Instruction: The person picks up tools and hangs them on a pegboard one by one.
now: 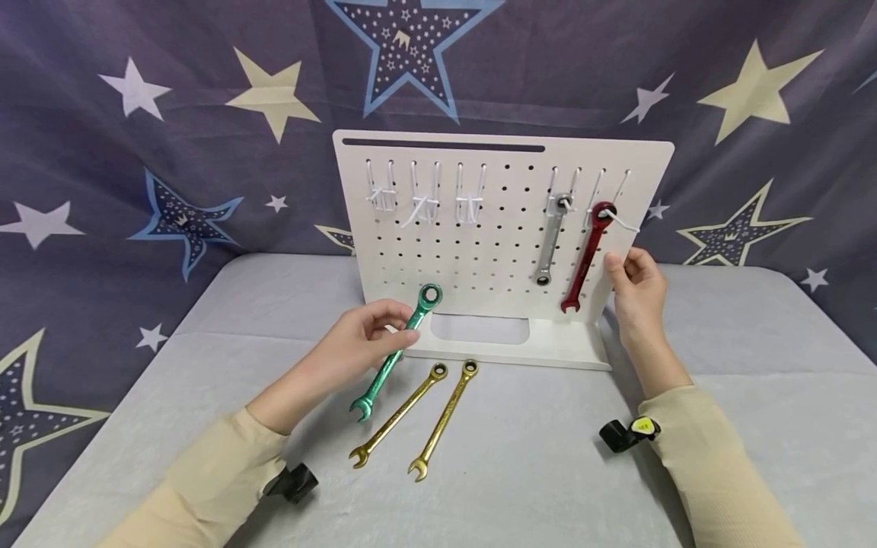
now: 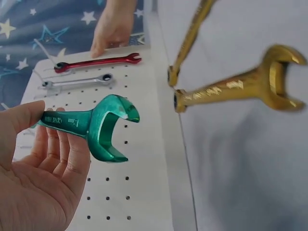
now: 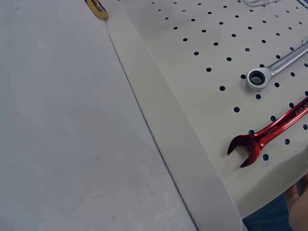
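My left hand (image 1: 366, 335) pinches a green combination wrench (image 1: 387, 368) by its shank, ring end up and open end down, in front of the pegboard's lower left. In the left wrist view the green wrench (image 2: 72, 121) lies between thumb and fingers. My right hand (image 1: 637, 293) grips the right edge of the white pegboard (image 1: 479, 251), thumb on the front. A red wrench (image 1: 585, 262) and a silver wrench (image 1: 550, 242) hang from hooks on the board's right side. Two gold wrenches, one on the left (image 1: 399, 415) and one on the right (image 1: 444, 418), lie on the table before the board.
White hooks (image 1: 425, 204) line the board's upper left, with nothing hung on them. The board's base (image 1: 562, 348) stands on the grey-clothed table (image 1: 534, 457). A star-patterned curtain (image 1: 205, 91) hangs behind. Black wrist-worn devices (image 1: 293, 482) sit at both sleeves.
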Demonstrator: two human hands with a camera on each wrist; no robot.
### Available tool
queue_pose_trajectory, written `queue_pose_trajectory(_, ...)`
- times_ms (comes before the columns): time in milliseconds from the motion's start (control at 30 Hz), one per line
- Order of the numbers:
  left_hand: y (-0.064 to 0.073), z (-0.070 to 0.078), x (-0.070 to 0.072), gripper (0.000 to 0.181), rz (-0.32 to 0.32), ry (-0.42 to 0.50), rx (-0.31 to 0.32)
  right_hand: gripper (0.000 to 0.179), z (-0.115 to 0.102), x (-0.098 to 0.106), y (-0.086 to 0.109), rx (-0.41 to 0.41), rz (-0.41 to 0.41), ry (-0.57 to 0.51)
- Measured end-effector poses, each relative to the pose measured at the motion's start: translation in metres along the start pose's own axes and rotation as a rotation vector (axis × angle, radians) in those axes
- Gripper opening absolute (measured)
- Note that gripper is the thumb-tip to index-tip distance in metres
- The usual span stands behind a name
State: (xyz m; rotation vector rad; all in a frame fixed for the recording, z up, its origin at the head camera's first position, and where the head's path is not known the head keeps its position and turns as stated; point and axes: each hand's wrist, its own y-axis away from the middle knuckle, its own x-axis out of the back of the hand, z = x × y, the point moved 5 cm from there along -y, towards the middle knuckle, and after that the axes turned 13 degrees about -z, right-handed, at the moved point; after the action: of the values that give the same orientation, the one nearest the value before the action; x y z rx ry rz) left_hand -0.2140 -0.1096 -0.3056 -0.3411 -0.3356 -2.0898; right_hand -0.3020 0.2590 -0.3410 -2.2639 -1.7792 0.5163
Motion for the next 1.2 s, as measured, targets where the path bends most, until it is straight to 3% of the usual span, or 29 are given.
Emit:
queue_pose_trajectory(533, -0.004, 0.035, -0.013, 0.022, 0.056, 0.038, -0.182, 0.008, 0.0, 0.0, 0.0, 0.006, 0.005, -0.004)
queue_pose_trajectory(700, -0.009, 0.048, -0.017, 0.023, 0.104, 0.034, -0.244, 0.009, 0.001, 0.0, 0.0, -0.002, 0.004, 0.005)
queue_pose_trajectory(900, -0.015, 0.058, -0.017, 0.024, 0.175, 0.038, -0.253, 0.013, 0.001, 0.0, 0.0, -0.012, 0.005, 0.013)
queue_pose_trajectory(1200, -0.03, 0.068, -0.017, 0.027, 0.219, 0.087, -0.262, 0.013, 0.0, 0.0, -0.001, -0.023, 0.01, 0.031)
